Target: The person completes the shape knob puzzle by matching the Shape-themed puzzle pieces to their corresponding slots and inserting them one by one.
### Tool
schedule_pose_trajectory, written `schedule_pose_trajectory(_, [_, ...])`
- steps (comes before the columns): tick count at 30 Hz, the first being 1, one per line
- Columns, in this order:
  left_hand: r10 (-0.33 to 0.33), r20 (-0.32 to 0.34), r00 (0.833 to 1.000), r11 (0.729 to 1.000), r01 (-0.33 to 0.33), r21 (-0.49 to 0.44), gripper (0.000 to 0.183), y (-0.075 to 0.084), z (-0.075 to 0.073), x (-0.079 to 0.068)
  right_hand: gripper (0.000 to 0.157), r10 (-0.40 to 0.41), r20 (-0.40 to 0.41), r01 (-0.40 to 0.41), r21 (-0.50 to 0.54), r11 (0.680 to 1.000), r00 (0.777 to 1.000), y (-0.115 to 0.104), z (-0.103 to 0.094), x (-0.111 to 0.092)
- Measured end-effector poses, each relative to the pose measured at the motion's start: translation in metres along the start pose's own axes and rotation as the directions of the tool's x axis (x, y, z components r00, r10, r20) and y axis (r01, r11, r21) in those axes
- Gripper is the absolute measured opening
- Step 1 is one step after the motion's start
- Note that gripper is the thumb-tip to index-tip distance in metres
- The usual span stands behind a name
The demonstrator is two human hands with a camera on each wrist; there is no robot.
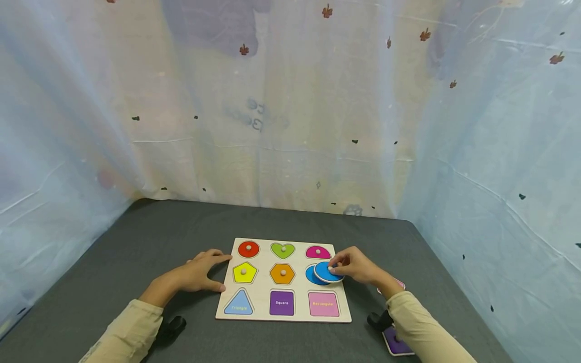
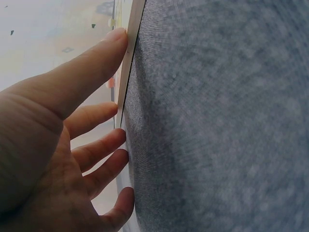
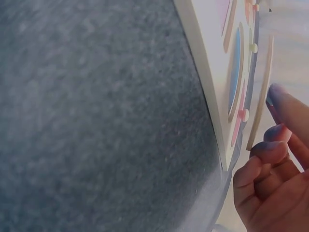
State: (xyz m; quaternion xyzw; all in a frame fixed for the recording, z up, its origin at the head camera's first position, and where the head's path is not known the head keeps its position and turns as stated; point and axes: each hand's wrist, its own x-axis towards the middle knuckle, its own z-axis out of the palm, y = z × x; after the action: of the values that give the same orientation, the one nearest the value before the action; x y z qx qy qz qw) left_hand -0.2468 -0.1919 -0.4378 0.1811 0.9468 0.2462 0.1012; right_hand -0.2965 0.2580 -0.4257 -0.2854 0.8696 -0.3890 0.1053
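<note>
A pale wooden puzzle board (image 1: 262,305) lies flat on the grey table. My right hand (image 1: 356,266) pinches a blue oval puzzle piece (image 1: 323,273) by its small knob. The piece overlaps the board's blue oval recess (image 1: 311,275) in the head view, shifted slightly to the right. Edge-on in the right wrist view, the piece (image 3: 262,99) is raised clear above the board and tilted. My left hand (image 1: 199,272) has its fingers spread at the board's left edge. In the left wrist view, the thumb (image 2: 104,53) meets the board's side and the other fingers fan out below.
Knobbed pieces fill the top row, plus a yellow pentagon (image 1: 244,273) and orange hexagon (image 1: 282,274). Triangle (image 1: 239,302), square (image 1: 282,303) and rectangle (image 1: 324,304) recesses show printed words. A purple square piece (image 1: 394,344) and pink piece (image 1: 400,285) lie by the right forearm.
</note>
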Motion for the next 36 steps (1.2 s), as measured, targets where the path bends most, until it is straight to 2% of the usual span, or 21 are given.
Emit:
schedule_pose_trajectory(6, [-0.003, 0.005, 1.0, 1.0, 0.003, 0.001, 0.086, 0.0, 0.0, 0.001, 0.016, -0.03, 0.022, 0.031, -0.027, 0.999, 0.999, -0.004, 0.004, 0.008])
schedule_pose_trajectory(17, [-0.001, 0.005, 1.0, 1.0, 0.001, 0.003, 0.087, -0.002, 0.001, 0.002, 0.013, -0.041, 0.018, 0.042, -0.029, 0.999, 0.999, -0.003, 0.013, 0.018])
schedule_pose_trajectory(36, [0.009, -0.002, 1.0, 1.0, -0.009, -0.004, 0.087, -0.005, 0.002, 0.002, 0.011, -0.002, 0.02, 0.003, -0.037, 0.999, 1.0, -0.003, 0.018, 0.021])
